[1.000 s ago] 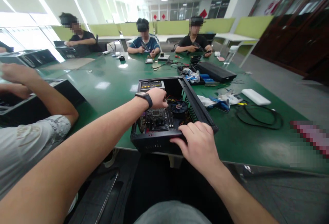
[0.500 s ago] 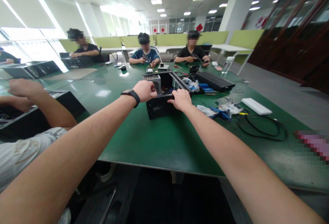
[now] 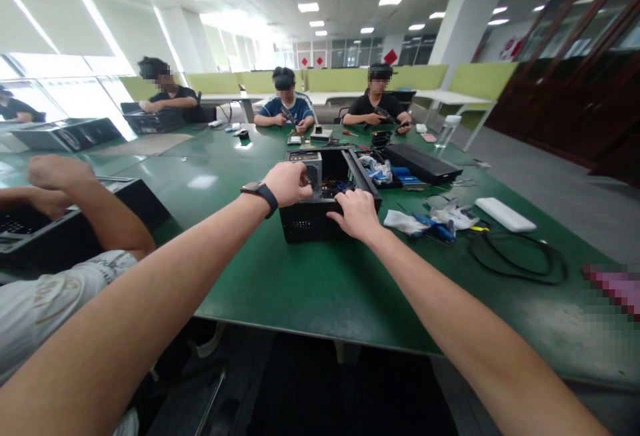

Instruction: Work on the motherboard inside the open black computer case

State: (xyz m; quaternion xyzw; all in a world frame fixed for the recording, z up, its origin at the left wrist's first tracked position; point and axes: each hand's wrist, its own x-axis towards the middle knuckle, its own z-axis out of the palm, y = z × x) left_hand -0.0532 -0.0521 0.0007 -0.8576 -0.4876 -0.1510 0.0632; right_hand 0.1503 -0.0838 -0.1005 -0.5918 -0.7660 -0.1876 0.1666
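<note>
A black computer case [image 3: 320, 223] lies open on the green table [image 3: 300, 289], its inside facing up. A grey power supply [image 3: 314, 173] sits in its left part, with wires beside it. My left hand [image 3: 290, 184], a watch on its wrist, is closed at the near left edge of the case, by the power supply; whatever its fingers pinch is too small to make out. My right hand [image 3: 356, 213] grips the near right rim of the case, fingers over the top and thumb on the front side.
On the right lie work gloves [image 3: 407, 223], a black cable [image 3: 520, 259], a white box [image 3: 505, 215] and a black panel [image 3: 423, 163]. A co-worker's arm [image 3: 105, 209] and another case [image 3: 143, 206] are at the left. Several people sit across the table.
The case sits slightly nearer and its opening shows more. Both my hands have shifted slightly down in view, still at the same edges.
</note>
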